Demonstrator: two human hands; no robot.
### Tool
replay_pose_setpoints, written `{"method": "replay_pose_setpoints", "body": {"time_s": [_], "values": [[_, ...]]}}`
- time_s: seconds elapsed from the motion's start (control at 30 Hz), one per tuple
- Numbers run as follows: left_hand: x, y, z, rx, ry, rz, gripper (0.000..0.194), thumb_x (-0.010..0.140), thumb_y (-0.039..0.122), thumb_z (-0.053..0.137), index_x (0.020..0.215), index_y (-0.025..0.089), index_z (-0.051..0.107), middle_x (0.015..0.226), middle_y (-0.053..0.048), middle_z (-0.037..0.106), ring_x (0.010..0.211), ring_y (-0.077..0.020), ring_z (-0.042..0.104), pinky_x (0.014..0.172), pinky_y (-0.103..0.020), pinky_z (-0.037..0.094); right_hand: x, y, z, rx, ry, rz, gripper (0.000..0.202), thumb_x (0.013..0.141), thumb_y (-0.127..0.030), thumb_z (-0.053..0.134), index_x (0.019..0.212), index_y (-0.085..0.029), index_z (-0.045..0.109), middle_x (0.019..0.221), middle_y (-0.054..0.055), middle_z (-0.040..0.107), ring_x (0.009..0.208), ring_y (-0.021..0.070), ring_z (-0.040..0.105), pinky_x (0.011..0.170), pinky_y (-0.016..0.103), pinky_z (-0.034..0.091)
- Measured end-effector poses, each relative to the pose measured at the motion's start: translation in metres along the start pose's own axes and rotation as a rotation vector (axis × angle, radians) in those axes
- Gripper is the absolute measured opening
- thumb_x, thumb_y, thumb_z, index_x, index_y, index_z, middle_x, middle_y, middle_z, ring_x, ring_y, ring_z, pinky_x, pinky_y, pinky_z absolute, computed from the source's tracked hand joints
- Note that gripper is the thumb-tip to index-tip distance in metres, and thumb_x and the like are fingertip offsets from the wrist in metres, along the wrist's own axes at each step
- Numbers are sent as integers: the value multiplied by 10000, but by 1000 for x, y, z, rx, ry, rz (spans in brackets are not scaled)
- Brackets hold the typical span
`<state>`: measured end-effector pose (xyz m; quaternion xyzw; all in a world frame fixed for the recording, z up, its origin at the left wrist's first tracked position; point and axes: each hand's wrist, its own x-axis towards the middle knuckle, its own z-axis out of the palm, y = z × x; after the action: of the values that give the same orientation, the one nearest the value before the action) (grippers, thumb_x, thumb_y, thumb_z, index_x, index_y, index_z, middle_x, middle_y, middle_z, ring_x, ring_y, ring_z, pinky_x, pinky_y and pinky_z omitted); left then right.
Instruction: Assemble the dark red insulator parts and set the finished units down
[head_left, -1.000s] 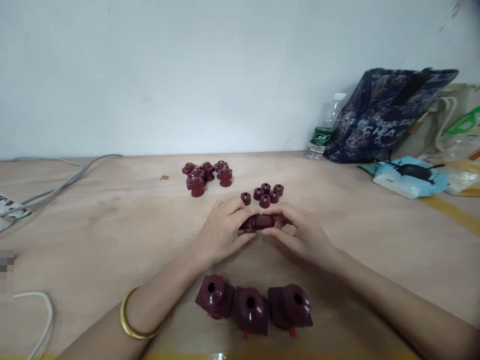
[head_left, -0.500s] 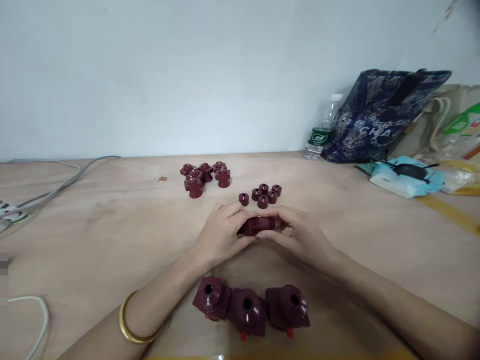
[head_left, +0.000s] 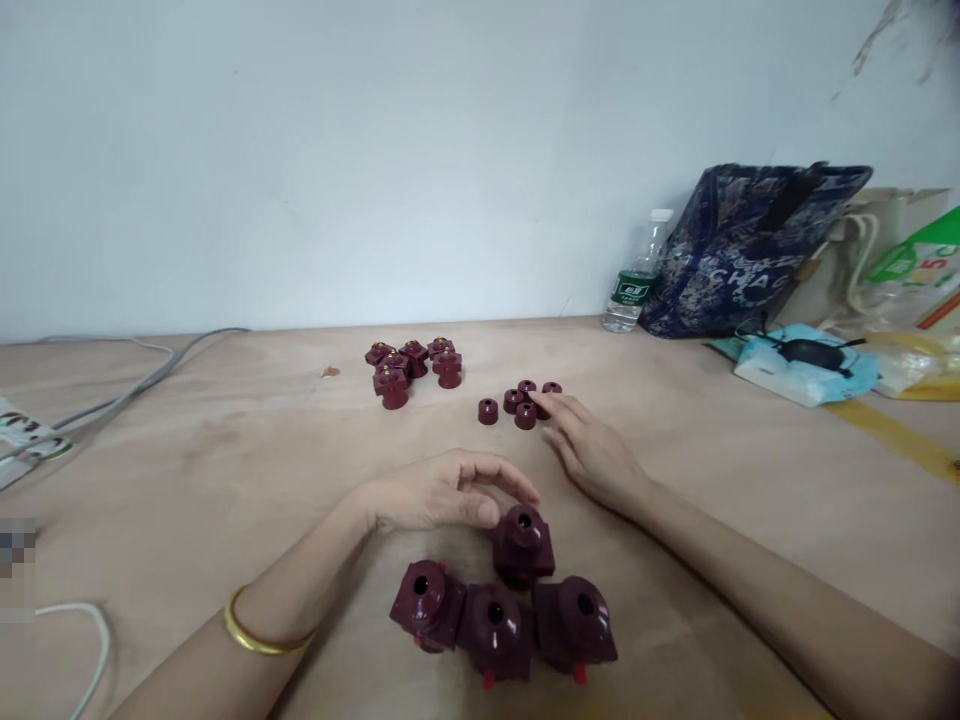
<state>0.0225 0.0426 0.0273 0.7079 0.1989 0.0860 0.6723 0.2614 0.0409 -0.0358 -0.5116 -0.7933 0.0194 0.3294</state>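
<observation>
My left hand (head_left: 457,492), its fingers curved but apart, is beside a dark red piece with a domed, holed top (head_left: 523,545). That piece stands just behind a row of three similar maroon pieces (head_left: 495,630) near the front edge. At the small round maroon caps (head_left: 526,416), my right hand (head_left: 592,445) reaches in with its fingertips and partly covers one of them; whether it grips a cap cannot be made out. Farther back on the left stands a group of several maroon pieces with brass-coloured tips (head_left: 391,386).
Against the wall at the right are a water bottle (head_left: 631,285) and a dark blue bag (head_left: 739,260). A blue-white packet (head_left: 802,375) with a black item on it lies nearby. Grey cables (head_left: 150,380) and a power strip (head_left: 30,440) are at the left.
The maroon piece held between both hands has come down behind the front row. My left hand has let go of it and moved nearer; my right hand has moved away to the small caps.
</observation>
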Motion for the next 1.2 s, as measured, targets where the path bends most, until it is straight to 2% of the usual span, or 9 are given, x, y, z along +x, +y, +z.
{"method": "replay_pose_setpoints", "body": {"time_s": [0.07, 0.2, 0.27, 0.37, 0.43, 0.6, 0.73, 1.0, 1.2], "values": [[-1, -4, -11, 188, 225, 7, 417, 786, 546, 596, 1018, 207, 660, 1028, -93, 678, 902, -223, 649, 802, -384, 517, 0, 0, 3, -34, -61, -36, 498, 924, -196, 387, 1418, -241, 344, 1399, 109, 469, 1266, 257, 462, 1001, 482, 431], [-8, -24, -54, 766, 1289, 84, 391, 779, 452, 627, 1066, 188, 603, 1170, -122, 561, 1023, -253, 561, 889, -436, 457, 0, -3, 2, -57, -109, -32, 429, 921, -213, 413, 1347, -247, 450, 1357, 97, 502, 1183, 267, 526, 926, 462, 490], [-12, -36, -77, 816, 1541, 58, 624, 686, 428, 714, 1217, 181, 497, 1296, -154, 455, 1124, -294, 498, 923, -459, 427, 0, -7, 0, -38, -114, -12, 365, 911, -224, 442, 1266, -233, 525, 1270, 108, 536, 1055, 255, 589, 827, 426, 534], [-14, -52, -96, 650, 1498, -2, 543, 665, 418, 725, 1113, 180, 533, 1179, -124, 554, 1041, -276, 557, 893, -435, 444, -1, -12, -4, 46, -116, -27, 286, 888, -196, 479, 1152, -208, 587, 1132, 109, 568, 928, 223, 616, 785, 392, 536], [-11, -55, -92, 567, 1420, 6, 385, 697, 408, 696, 976, 189, 546, 1007, -70, 629, 934, -237, 606, 836, -393, 474, -1, -16, -6, 136, -101, -51, 257, 872, -145, 484, 1094, -198, 602, 1070, 97, 597, 949, 215, 606, 836, 387, 511], [7, -41, -36, 455, 1064, 206, 277, 727, 271, 671, 941, 198, 512, 911, -16, 648, 838, -173, 632, 773, -325, 499, -3, -30, -13, 319, 24, 75, 286, 830, -118, 535, 1092, -207, 605, 974, 61, 651, 818, 189, 612, 747, 343, 509], [17, -27, -2, 660, 844, 316, 306, 733, 192, 679, 1027, 212, 596, 1038, -41, 655, 975, -192, 603, 899, -352, 456, -5, -42, -20, 408, 89, 77, 330, 844, -127, 530, 1152, -232, 588, 1029, 48, 665, 811, 171, 625, 724, 309, 514], [15, -23, 1, 927, 748, 330, 315, 753, 275, 706, 1058, 225, 647, 907, -49, 641, 886, -209, 592, 812, -353, 469, -6, -49, -22, 352, 19, -90, 351, 871, -124, 534, 1194, -253, 584, 1112, 30, 671, 952, 164, 623, 823, 290, 493], [17, -24, 5, 1077, 721, 366, 302, 792, 283, 665, 1081, 205, 623, 938, -60, 635, 915, -211, 580, 823, -351, 442, -6, -47, -19, 198, -8, 135, 288, 849, -444, 588, 793, -175, 677, 593, 1, 636, 521, 142, 564, 526, 254, 442]]}}
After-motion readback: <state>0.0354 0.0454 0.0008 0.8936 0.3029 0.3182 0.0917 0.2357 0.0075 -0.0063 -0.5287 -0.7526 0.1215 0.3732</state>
